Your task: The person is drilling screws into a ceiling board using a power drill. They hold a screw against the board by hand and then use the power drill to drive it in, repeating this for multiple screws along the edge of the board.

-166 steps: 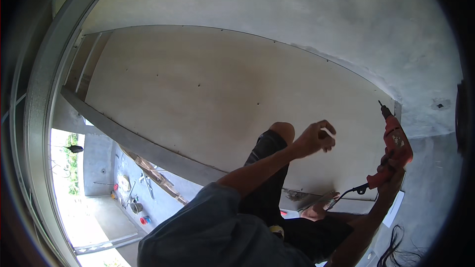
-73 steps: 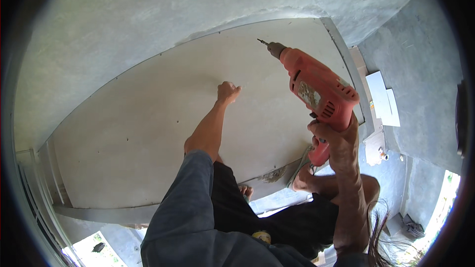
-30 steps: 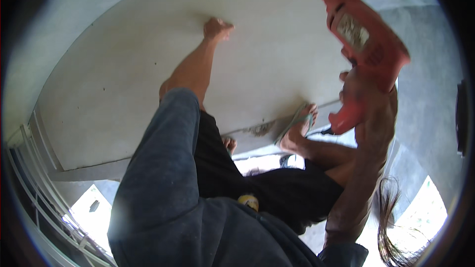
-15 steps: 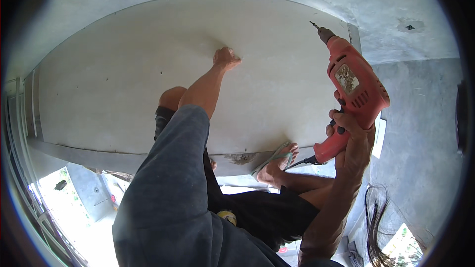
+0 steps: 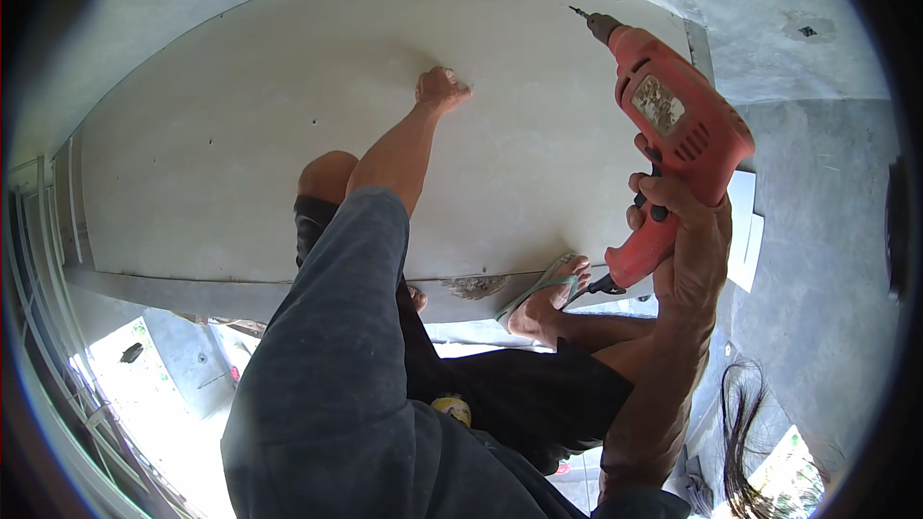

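My right hand [image 5: 678, 202] is wrapped round the handle of a red corded power drill [image 5: 683, 125], its fingers at the black trigger. The drill points up and to the left, and its thin bit [image 5: 579, 12] stands out over the upper right of a large pale board [image 5: 240, 192]. Against the middle of this board rests my left hand [image 5: 442, 88], its fingers curled closed. Whatever it may hold is too small or hidden to make out. Several small dark screw heads or holes dot the board's surface and far edge.
A sandalled foot [image 5: 548, 303] is on the board's near edge, beside a chipped patch [image 5: 476, 286]. Grey plastered wall [image 5: 808, 192] lies to the right, with a white sheet [image 5: 745, 240] near it. White metal bars [image 5: 48, 231] line the left. Hair [image 5: 740, 432] hangs at lower right.
The drill in my right hand has moved up and left, its bit now further over the board. My left hand stays at about the same place on the board. The view has shifted slightly.
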